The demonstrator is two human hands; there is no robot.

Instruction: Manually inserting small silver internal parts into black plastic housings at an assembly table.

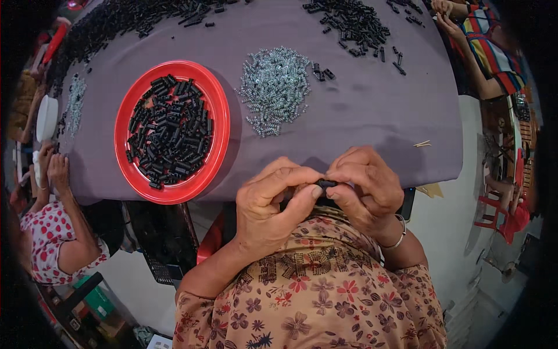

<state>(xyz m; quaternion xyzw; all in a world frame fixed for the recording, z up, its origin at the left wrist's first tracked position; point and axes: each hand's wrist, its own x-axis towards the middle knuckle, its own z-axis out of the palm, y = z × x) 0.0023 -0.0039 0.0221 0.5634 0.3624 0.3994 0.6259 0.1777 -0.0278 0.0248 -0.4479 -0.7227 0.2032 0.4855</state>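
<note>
While silver coil springs (275,87) lie heaped on the purple-grey cloth-covered bench (383,110), the left hand (272,200) and right hand (371,189) pinch a small black cylinder (326,184) in thumb-and-finger grips at the near edge.

A big table (407,139) is covered by a grey-purple cloth (372,110), spread toward 12 o'clock. A pale, shiny floor (456,244) is seen at 4 o'clock, and more of it at 8. A red stool (493,202) is seen at 3 o'clock, near brown wooden slats (527,138). A green box (100,301) is seen at 8.
</note>
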